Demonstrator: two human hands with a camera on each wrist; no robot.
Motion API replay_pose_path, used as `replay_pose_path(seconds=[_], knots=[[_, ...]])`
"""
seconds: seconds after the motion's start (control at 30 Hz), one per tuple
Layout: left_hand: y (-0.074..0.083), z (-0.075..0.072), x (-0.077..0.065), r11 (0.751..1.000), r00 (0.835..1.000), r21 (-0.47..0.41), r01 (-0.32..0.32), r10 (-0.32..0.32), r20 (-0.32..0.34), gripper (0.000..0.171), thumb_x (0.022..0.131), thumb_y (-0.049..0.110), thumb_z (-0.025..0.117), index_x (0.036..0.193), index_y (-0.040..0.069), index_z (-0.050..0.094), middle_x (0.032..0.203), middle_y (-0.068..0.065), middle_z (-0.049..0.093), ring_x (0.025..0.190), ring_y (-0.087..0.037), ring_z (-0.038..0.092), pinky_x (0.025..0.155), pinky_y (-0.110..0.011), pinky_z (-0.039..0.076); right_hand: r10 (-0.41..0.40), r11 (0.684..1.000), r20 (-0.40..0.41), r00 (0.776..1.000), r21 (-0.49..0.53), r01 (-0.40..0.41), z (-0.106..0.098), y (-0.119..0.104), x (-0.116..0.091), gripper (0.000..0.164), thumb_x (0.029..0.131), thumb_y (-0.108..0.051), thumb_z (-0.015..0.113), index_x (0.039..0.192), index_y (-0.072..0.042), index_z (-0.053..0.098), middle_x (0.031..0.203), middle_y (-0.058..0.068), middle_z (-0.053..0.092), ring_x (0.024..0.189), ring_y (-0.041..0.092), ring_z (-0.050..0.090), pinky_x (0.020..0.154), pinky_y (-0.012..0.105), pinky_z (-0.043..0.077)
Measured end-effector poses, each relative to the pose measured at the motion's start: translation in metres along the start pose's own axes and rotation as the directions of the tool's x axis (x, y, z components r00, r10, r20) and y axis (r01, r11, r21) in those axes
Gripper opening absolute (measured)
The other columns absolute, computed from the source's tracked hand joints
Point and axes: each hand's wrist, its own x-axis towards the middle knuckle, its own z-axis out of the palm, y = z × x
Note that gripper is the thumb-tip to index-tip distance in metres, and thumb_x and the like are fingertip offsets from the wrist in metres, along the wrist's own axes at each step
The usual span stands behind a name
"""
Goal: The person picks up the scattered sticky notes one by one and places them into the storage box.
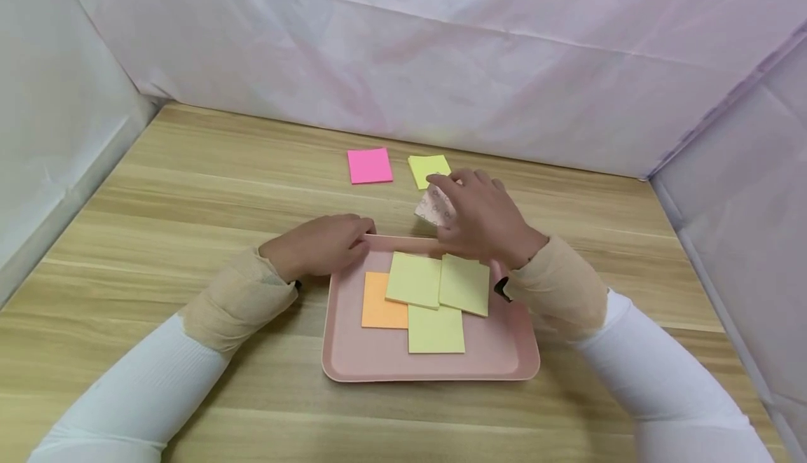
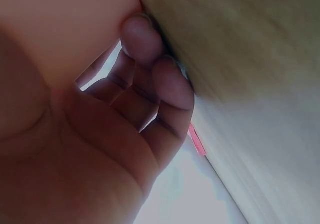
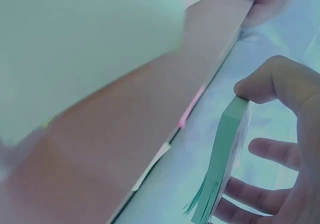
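My right hand pinches a pad of patterned sticky notes above the tray's far rim. The right wrist view shows this sticky note pad edge-on, thumb at one end and fingers along the printed face; some sheets fan out at its lower end. With my left hand I grip the pink tray at its far left corner, fingers curled by its wall. Inside the tray lie several pale yellow note pads, partly overlapping, and an orange note pad partly under one of them.
Beyond the tray, a bright pink note pad and a bright yellow note pad lie on the wooden table. My right fingers partly overlap the yellow one in the head view. White cloth walls enclose the table's back and sides.
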Motion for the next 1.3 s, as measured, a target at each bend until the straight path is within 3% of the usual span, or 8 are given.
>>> replay_pose_path(seconds=[0.13, 0.23, 0.37, 0.6, 0.83, 1.0, 1.3], knots=[[0.0, 0.0, 0.0, 1.0, 1.0, 0.002, -0.005, 0.005, -0.005, 0.018, 0.093, 0.016, 0.043, 0.101, 0.013, 0.059, 0.086, -0.003, 0.058, 0.074, -0.017, 0.052, 0.069, -0.034, 0.047, -0.065, 0.998, -0.041, 0.997, -0.003, 0.065, -0.001, -0.014, -0.006, 0.074, 0.066, -0.042, 0.077, 0.13, -0.015, 0.051, 0.112, 0.013, 0.057, 0.101, 0.03, 0.048, 0.077, 0.053, 0.044], [0.0, 0.0, 0.0, 1.0, 1.0, 0.005, -0.007, 0.007, -0.007, 0.018, 0.093, 0.016, 0.043, 0.101, 0.013, 0.059, 0.088, -0.003, 0.058, 0.075, -0.017, 0.052, 0.071, -0.035, 0.047, -0.11, 0.994, -0.047, 0.993, -0.025, 0.109, 0.0, -0.025, -0.011, 0.07, 0.068, -0.036, 0.074, 0.131, -0.015, 0.05, 0.113, 0.014, 0.058, 0.101, 0.03, 0.049, 0.076, 0.052, 0.046], [-0.001, 0.001, 0.001, 1.0, 1.0, 0.013, -0.013, 0.013, -0.009, 0.018, 0.094, 0.017, 0.043, 0.102, 0.012, 0.059, 0.092, -0.003, 0.059, 0.08, -0.016, 0.053, 0.075, -0.037, 0.048, -0.136, 0.989, -0.01, 0.991, -0.063, 0.136, 0.002, -0.037, -0.018, 0.072, 0.067, -0.028, 0.069, 0.134, -0.016, 0.047, 0.118, 0.014, 0.055, 0.103, 0.03, 0.048, 0.076, 0.051, 0.048], [-0.001, 0.001, 0.002, 1.0, 1.0, 0.015, -0.019, 0.019, -0.011, 0.017, 0.094, 0.018, 0.043, 0.1, 0.012, 0.058, 0.089, -0.002, 0.059, 0.077, -0.016, 0.053, 0.073, -0.036, 0.048, -0.174, 0.982, 0.087, 0.981, -0.059, 0.18, 0.013, -0.051, -0.03, 0.064, 0.071, -0.033, 0.067, 0.131, -0.02, 0.05, 0.118, 0.008, 0.056, 0.103, 0.025, 0.049, 0.079, 0.045, 0.048], [-0.001, 0.001, 0.0, 1.0, 1.0, 0.006, -0.009, 0.009, -0.003, 0.016, 0.094, 0.019, 0.043, 0.099, 0.014, 0.058, 0.087, -0.002, 0.058, 0.076, -0.016, 0.052, 0.07, -0.035, 0.047, -0.212, 0.976, 0.036, 0.977, -0.042, 0.214, 0.019, -0.053, -0.034, 0.06, 0.071, -0.033, 0.067, 0.128, -0.022, 0.052, 0.114, 0.009, 0.056, 0.101, 0.025, 0.05, 0.074, 0.045, 0.049], [-0.001, 0.0, -0.001, 1.0, 1.0, -0.001, -0.01, 0.01, -0.008, 0.015, 0.094, 0.018, 0.044, 0.097, 0.014, 0.058, 0.087, -0.002, 0.058, 0.076, -0.015, 0.052, 0.07, -0.034, 0.047, -0.232, 0.972, 0.021, 0.972, -0.02, 0.232, 0.016, -0.062, -0.037, 0.065, 0.07, -0.028, 0.065, 0.133, -0.029, 0.048, 0.108, 0.005, 0.058, 0.096, 0.022, 0.051, 0.076, 0.044, 0.048], [0.0, -0.002, -0.002, 1.0, 1.0, -0.013, -0.006, 0.006, -0.017, 0.014, 0.094, 0.015, 0.045, 0.096, 0.015, 0.059, 0.082, -0.002, 0.057, 0.072, -0.016, 0.051, 0.067, -0.033, 0.046, -0.283, 0.957, 0.069, 0.957, -0.037, 0.286, 0.024, -0.077, -0.041, 0.057, 0.068, -0.031, 0.066, 0.122, -0.017, 0.056, 0.126, 0.01, 0.054, 0.105, 0.027, 0.05, 0.091, 0.045, 0.044]])
